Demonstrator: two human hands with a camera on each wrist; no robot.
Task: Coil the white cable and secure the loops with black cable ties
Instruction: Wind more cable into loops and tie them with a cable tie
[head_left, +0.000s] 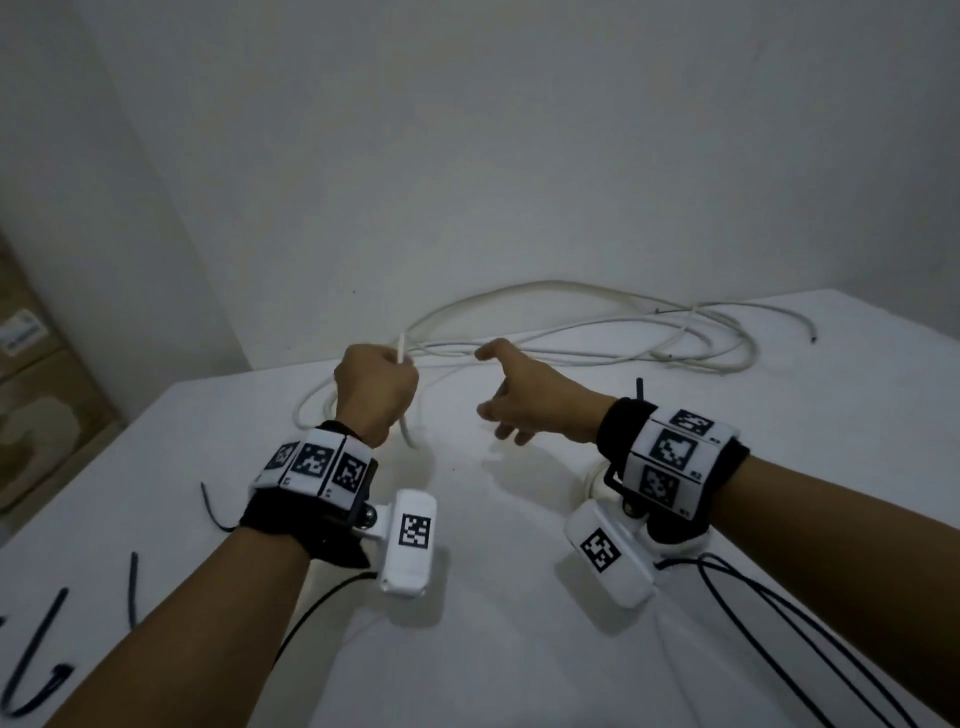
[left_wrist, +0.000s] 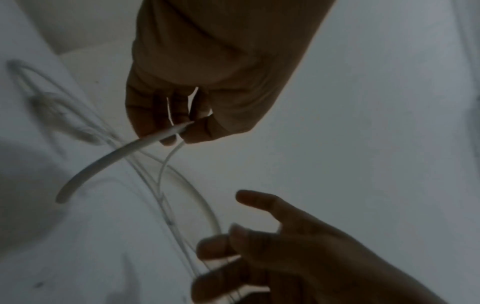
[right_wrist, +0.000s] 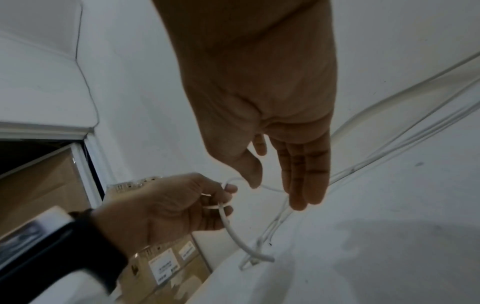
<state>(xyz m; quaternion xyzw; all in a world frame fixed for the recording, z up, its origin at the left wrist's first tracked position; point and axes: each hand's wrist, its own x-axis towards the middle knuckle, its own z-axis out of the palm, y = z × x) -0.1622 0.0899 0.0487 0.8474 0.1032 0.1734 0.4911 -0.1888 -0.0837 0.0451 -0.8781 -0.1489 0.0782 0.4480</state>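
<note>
Black cable ties (head_left: 36, 654) lay loose on the white table (head_left: 498, 649), nearest the camera at its left front edge, with thinner dark leads trailing off the wrist rigs at the front right. Above the table's middle both forearms reached forward, each wrist wrapped in a black band carrying white marker blocks. Beyond the bands, the left hand (head_left: 375, 392) was raised off the table, knuckles up, its fingers curled into a fist round the white cable (head_left: 571, 332); a short free end curved down out of the fist toward the table, and another strand stood up between thumb and forefinger. Just beside it, apart from it, the right hand (head_left: 530, 397) hovered with fingers straight and together, thumb spread out, holding nothing. Farther back, the rest of the white cable sprawled in loose, uneven loops across the table's far side, against the pale wall (head_left: 467, 156).
</note>
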